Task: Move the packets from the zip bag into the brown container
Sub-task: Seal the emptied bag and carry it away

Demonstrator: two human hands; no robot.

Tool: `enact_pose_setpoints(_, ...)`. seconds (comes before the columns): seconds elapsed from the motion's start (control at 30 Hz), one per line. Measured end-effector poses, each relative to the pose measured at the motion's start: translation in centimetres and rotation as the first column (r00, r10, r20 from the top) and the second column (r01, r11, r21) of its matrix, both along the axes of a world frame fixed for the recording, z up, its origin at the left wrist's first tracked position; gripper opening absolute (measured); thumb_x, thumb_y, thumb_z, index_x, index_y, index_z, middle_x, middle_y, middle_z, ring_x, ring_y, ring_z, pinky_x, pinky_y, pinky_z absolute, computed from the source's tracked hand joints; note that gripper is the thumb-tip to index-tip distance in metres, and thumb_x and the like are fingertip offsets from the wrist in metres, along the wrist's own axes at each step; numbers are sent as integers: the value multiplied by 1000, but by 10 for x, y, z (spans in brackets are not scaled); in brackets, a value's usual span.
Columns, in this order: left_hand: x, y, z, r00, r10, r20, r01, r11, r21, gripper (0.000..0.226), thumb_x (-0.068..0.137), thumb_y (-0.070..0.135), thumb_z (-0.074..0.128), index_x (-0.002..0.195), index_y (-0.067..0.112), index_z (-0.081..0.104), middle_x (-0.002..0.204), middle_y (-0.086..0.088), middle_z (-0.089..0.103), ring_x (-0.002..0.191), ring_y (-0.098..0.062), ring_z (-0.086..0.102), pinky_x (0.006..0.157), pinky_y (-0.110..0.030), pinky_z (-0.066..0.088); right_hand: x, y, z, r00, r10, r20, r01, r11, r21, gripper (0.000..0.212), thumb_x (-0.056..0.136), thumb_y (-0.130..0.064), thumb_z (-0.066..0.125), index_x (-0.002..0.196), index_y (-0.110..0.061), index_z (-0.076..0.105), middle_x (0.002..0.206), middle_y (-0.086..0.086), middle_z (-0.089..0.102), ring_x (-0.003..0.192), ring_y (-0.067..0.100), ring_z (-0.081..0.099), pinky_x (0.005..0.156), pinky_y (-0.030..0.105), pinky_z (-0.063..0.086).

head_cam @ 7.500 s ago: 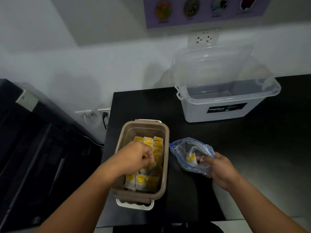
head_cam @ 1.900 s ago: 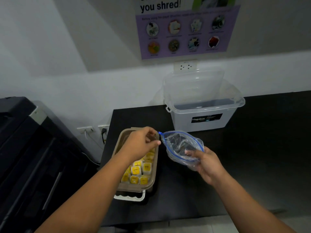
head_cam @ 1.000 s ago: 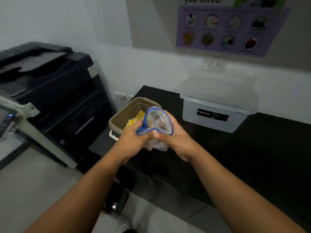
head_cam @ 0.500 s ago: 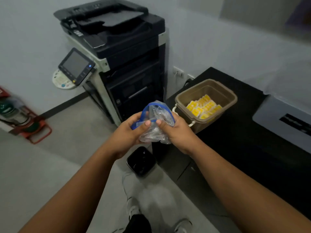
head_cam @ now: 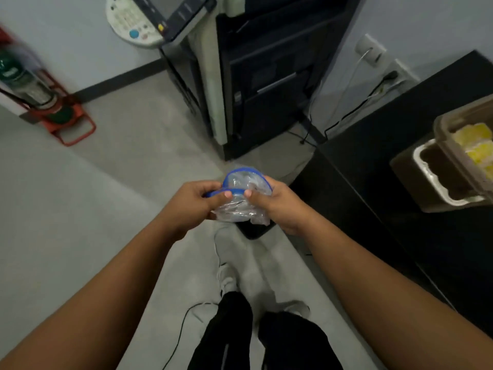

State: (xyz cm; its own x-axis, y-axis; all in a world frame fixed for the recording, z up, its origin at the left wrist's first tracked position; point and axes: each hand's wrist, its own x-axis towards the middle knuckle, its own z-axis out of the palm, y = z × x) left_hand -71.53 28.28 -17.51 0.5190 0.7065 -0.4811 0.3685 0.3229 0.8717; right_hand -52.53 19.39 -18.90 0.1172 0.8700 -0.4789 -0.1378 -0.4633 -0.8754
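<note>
Both hands hold a clear zip bag (head_cam: 241,202) with a blue zip rim in front of me, over the floor. My left hand (head_cam: 196,204) pinches the rim on the left, thumb on top. My right hand (head_cam: 278,205) grips the crumpled right side. I see no packet inside the bag. The brown container (head_cam: 453,145) stands at the right edge of the view on the black counter (head_cam: 386,145), with yellow packets (head_cam: 474,145) inside and its white handle (head_cam: 426,177) facing me.
A large black and white copier (head_cam: 253,76) stands ahead against the wall, with wall sockets (head_cam: 378,57) and cables to its right. A red stand (head_cam: 66,121) sits on the floor at the left. My legs and shoes are below the hands.
My view has swung further left and down, away from the counter. The brown container has slid to the right edge of view. Both hands keep hold of the zip bag, now lower.
</note>
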Motion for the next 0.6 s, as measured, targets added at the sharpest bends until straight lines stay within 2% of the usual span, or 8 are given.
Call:
enact_pose_setpoints(0.07, -13, 12, -38, 998, 1, -71, -2, 1000, -8, 17, 93, 19, 71, 108, 15, 76, 95, -11, 76, 81, -16, 71, 69, -28, 58, -11, 9, -36, 998, 17, 56, -15, 999, -30, 38, 91, -37, 71, 126, -22, 67, 119, 16, 74, 109, 33, 72, 94, 50, 59)
enact_pose_setpoints(0.13, -23, 18, -74, 995, 48, -83, -55, 995, -85, 15, 91, 16, 72, 105, 11, 77, 92, -11, 76, 80, -18, 72, 70, -29, 60, -22, 16, -70, 995, 34, 99, -29, 998, -51, 22, 97, -33, 70, 118, -28, 64, 119, 16, 72, 108, 29, 71, 97, 50, 57)
enact_pose_setpoints(0.27, -30, 26, -146, 980, 166, -110, -181, 973, -141, 10, 91, 10, 72, 100, 7, 76, 82, -6, 75, 73, -15, 71, 67, -26, 59, -29, 33, -138, 981, 15, 194, 3, 996, -90, 30, 99, -25, 70, 126, -21, 55, 118, 14, 69, 97, 19, 68, 89, 41, 58)
enact_pose_setpoints(0.37, -26, 28, -198, 960, 243, -138, -260, 958, -124, 10, 92, 9, 71, 100, 7, 76, 82, -5, 74, 71, -12, 70, 66, -26, 59, -21, 43, -188, 977, -26, 210, 61, 986, -158, 28, 99, -22, 71, 121, -22, 55, 100, 13, 70, 82, 20, 65, 76, 40, 56)
enact_pose_setpoints(0.43, -22, 29, -232, 944, 280, -174, -298, 951, -85, 13, 92, 10, 71, 104, 6, 75, 85, -7, 73, 68, -9, 70, 64, -23, 59, -15, 45, -220, 980, -75, 186, 117, 968, -223, 29, 99, -27, 70, 123, -22, 53, 91, 8, 68, 78, 19, 64, 75, 44, 58)
enact_pose_setpoints(0.5, -19, 30, -269, 929, 307, -206, -321, 946, -37, 16, 93, 11, 71, 107, 5, 74, 84, -8, 71, 66, -8, 69, 62, -21, 58, -7, 39, -253, 972, -145, 184, 194, 939, -284, 30, 101, -30, 68, 125, -22, 52, 97, 7, 68, 81, 19, 67, 75, 42, 60)
enact_pose_setpoints(0.6, -13, 34, -328, 896, 349, -272, -361, 932, 7, 21, 94, 14, 70, 112, 3, 73, 90, -11, 71, 73, -18, 70, 65, -26, 61, 7, 17, -309, 943, -220, 249, 306, 868, -391, 27, 102, -28, 65, 125, -20, 53, 110, 10, 68, 84, 19, 68, 70, 36, 60)
